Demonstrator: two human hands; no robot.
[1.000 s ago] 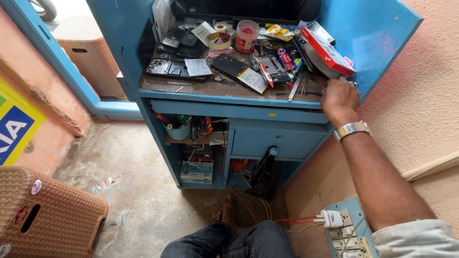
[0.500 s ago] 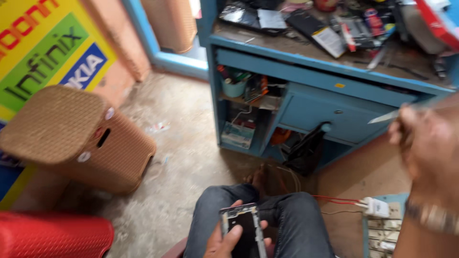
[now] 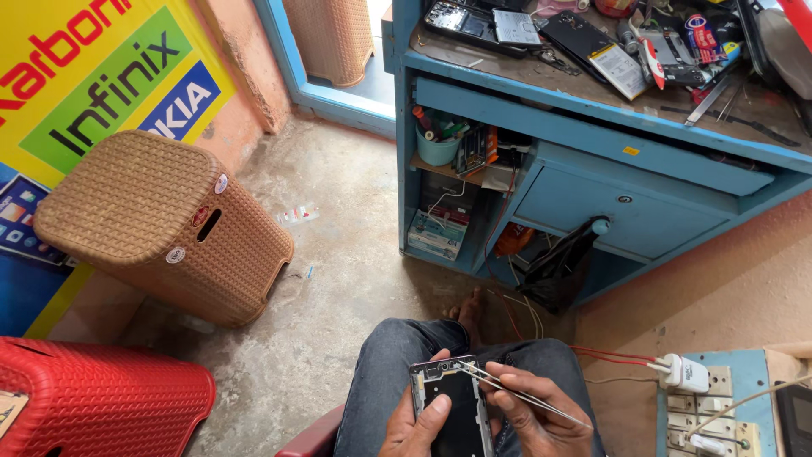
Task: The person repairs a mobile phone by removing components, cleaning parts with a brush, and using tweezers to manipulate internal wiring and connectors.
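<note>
you've got the opened phone [image 3: 448,402] flat over your lap, back side up, dark inside and a thin metal rim showing along the top edge. your left hand [image 3: 417,427] cradles it from below and to the side, thumb pressed down across the lower left of the body, fingers curled under. your right hand [image 3: 534,408] sits just beside it, fingers pinched together around a pair of slim metal tweezers [image 3: 516,391]; the tips reach over to the phone's top edge, close to its upper right corner, while the long end trails back past your knuckles. whether the tips actually touch the phone is too fine to tell.

under both hands, your dark jeans [image 3: 397,355], knees apart. just right of your right hand, a blue switch board [image 3: 719,406] with a white charger plug [image 3: 685,372] and red wires running off it. ahead of your hands, well apart, stands the blue workbench [image 3: 592,135], its top cluttered with phone parts and tools, a drawer [image 3: 626,203] below. off to the left of your left hand, a brown woven stool [image 3: 161,224], and nearer, a red plastic stool [image 3: 93,398].
</note>
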